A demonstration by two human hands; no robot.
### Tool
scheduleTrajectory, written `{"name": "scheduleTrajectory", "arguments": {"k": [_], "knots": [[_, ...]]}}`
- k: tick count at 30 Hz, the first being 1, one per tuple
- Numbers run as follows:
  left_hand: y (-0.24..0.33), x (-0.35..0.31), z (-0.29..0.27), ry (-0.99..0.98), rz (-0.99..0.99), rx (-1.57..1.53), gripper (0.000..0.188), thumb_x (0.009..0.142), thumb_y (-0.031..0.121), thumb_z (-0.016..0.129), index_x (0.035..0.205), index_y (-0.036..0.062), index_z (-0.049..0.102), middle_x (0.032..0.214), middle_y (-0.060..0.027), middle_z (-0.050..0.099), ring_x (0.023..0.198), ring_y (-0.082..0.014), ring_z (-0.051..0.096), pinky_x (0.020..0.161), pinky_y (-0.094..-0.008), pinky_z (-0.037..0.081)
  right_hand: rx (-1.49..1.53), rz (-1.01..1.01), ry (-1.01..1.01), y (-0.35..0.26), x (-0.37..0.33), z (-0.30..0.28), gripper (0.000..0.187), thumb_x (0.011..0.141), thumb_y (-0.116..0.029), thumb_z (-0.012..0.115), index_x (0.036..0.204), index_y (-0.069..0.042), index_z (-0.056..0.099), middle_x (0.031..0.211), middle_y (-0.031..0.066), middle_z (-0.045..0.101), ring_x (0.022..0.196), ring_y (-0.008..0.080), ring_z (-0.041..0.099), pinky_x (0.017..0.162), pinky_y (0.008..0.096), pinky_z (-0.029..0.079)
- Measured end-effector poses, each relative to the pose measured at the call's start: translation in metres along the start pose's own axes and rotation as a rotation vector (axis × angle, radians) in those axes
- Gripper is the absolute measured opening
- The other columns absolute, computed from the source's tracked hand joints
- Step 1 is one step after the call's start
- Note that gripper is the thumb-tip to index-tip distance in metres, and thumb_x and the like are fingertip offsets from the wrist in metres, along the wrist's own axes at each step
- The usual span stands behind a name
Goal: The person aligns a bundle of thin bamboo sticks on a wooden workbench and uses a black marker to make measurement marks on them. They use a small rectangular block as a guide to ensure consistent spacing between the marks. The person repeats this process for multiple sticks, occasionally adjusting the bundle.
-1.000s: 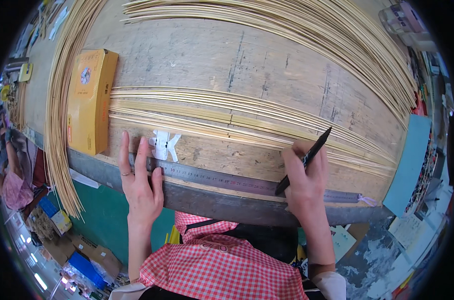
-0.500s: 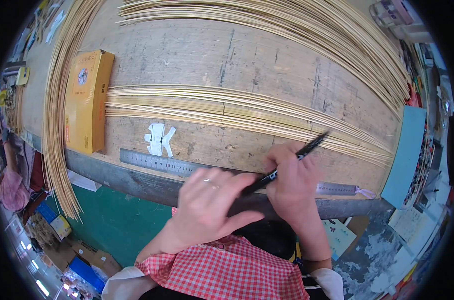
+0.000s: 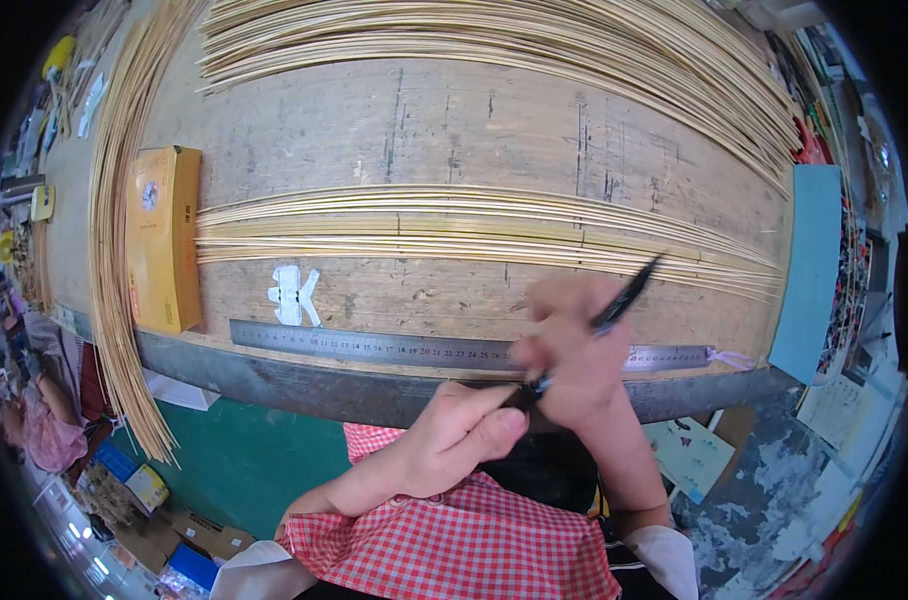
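Note:
My right hand (image 3: 584, 375) is wrapped round a black marker pen (image 3: 626, 298), whose narrow end points up and to the far right. At the pen's lower end, my left hand (image 3: 452, 442) is closed on the black part between thumb and fingers; whether that part is a separate cap I cannot tell. Both hands are over the table's near edge, and the right is blurred. Under the right hand runs a long steel ruler (image 3: 374, 345), partly hidden by it. Beyond the ruler lies a row of thin bamboo strips (image 3: 454, 222) with dark cross marks.
A yellow box (image 3: 159, 240) rests at the strips' left end, a blue-green block (image 3: 809, 265) at their right. More bamboo strips (image 3: 474, 45) fill the far side, and a long bundle (image 3: 114, 230) overhangs the left front edge. A white paper cutout (image 3: 290, 297) lies near the ruler.
My left hand has gone from open fingers to a closed grip on the pen's lower end. The view has shifted slightly, showing more of the ruler.

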State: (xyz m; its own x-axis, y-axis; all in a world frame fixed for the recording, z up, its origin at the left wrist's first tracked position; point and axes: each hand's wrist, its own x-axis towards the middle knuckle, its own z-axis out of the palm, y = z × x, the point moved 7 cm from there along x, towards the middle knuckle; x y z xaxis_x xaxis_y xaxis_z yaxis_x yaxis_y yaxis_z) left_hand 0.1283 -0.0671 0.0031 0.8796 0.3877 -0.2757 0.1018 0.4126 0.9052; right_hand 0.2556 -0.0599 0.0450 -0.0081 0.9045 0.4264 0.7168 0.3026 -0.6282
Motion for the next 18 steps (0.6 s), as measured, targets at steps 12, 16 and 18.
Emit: {"name": "scheduleTrajectory", "arguments": {"k": [12, 16, 18], "knots": [[0.029, -0.009, -0.027, 0.272, 0.316, 0.860, 0.021, 0.083, 0.014, 0.077, 0.091, 0.0005, 0.063, 0.077, -0.0123, 0.062, 0.068, -0.0310, 0.065, 0.059, -0.0407, 0.050, 0.899, 0.588, 0.144, 0.025, -0.026, -0.048, 0.090, 0.102, -0.071, 0.032, 0.087, 0.007, 0.074, 0.066, 0.0102, 0.066, 0.052, 0.0103, 0.051, 0.046, 0.0255, 0.032], [0.029, -0.007, -0.027, 0.240, 0.349, 0.935, 0.022, 0.080, 0.014, 0.078, 0.088, 0.0007, 0.063, 0.076, -0.0103, 0.061, 0.067, -0.0291, 0.064, 0.057, -0.0391, 0.050, 1.019, 0.762, 0.302, 0.025, -0.046, -0.034, 0.040, 0.103, -0.023, 0.050, 0.088, 0.005, 0.075, 0.079, 0.0144, 0.073, 0.061, 0.0137, 0.061, 0.053, 0.0262, 0.042], [0.032, -0.006, -0.025, 0.220, 0.348, 0.971, 0.022, 0.079, 0.014, 0.079, 0.087, 0.0012, 0.063, 0.075, -0.0095, 0.061, 0.066, -0.0278, 0.063, 0.056, -0.0383, 0.049, 0.991, 0.735, 0.231, 0.027, -0.049, -0.030, 0.038, 0.102, -0.021, 0.051, 0.088, 0.006, 0.074, 0.081, 0.0126, 0.074, 0.066, 0.0141, 0.064, 0.057, 0.0252, 0.046]]}}
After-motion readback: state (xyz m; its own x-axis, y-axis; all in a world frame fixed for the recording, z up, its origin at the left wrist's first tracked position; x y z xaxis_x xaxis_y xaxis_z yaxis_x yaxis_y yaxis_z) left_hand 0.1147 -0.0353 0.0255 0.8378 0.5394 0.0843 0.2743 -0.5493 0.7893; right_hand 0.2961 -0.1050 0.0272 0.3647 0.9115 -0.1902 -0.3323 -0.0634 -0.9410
